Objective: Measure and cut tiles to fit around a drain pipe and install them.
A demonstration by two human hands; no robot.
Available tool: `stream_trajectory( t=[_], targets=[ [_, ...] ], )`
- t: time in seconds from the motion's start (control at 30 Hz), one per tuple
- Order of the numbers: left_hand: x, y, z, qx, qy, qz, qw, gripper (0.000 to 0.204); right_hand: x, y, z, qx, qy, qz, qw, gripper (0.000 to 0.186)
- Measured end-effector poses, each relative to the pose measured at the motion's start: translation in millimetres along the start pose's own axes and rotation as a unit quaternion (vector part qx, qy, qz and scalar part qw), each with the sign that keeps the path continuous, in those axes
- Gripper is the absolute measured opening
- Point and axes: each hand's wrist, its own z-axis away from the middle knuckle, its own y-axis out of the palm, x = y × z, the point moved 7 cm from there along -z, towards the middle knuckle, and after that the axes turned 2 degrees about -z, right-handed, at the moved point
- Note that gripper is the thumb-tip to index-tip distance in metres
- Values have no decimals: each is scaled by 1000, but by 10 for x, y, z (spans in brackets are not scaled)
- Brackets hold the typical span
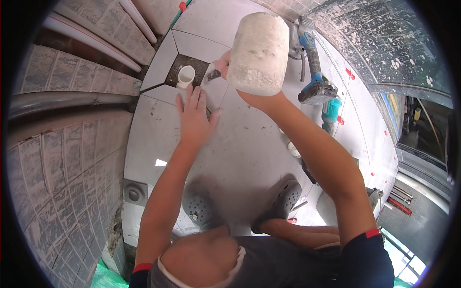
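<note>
Extending left arm point(165, 187) from near left toward far, almost straight. Holding left hand point(195, 117) palm down, pointing fingers far, splaying thumb out to the right. Bending right elbow point(348, 185) out to the right, angling right forearm point(312, 134) far and left. Curling right hand point(224, 64) into a grip, right of left hand, showing only some of fingers and wrist.

No words, numbers or signs can be read. Any marking on the blue-and-black power tool point(313, 60), laid toward the right edge of the tiled floor point(240, 153), or on the teal tool point(331, 111) close by, is too small to be made out.
</note>
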Motion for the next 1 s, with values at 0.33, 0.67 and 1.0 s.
stream_trajectory(
  t=[0.33, 0.67, 1.0],
  targets=[
    [22, 51, 55, 3, -7, 2, 1000, 72, 55, -56, 72, 12, 30, -56, 998, 8],
    [-358, 206, 466, 41, 23, -40, 998, 65, -98, 102, 51, 26, -99, 32, 994, 10],
    [-67, 247, -25, 15, -7, -12, 1000, 62, -159, 149, 135, 46, 18, -83, 995, 39]
  ],
)
